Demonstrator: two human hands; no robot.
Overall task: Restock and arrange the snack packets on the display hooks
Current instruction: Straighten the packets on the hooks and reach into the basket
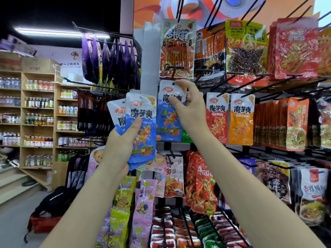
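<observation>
My left hand (pixel 123 145) grips a small fanned stack of blue snack packets (pixel 141 129) at chest height, thumb across the front one. One more blue packet (pixel 169 113) hangs at the tip of a black display hook (pixel 174 71) on the rack. My right hand (pixel 189 106) holds that packet's white top, index finger near its hang hole and thumb on its face. To the right, a red packet (pixel 216 117) and an orange packet (pixel 240 119) of the same brand hang on neighbouring hooks.
An orange stick-snack packet (pixel 177 49) hangs just above the hook. More packets fill the rows above, to the right and below. Purple bags (pixel 109 59) hang at left. Wooden drink shelves (pixel 38 120) line the far left wall; a black backpack (pixel 53 201) lies on the floor.
</observation>
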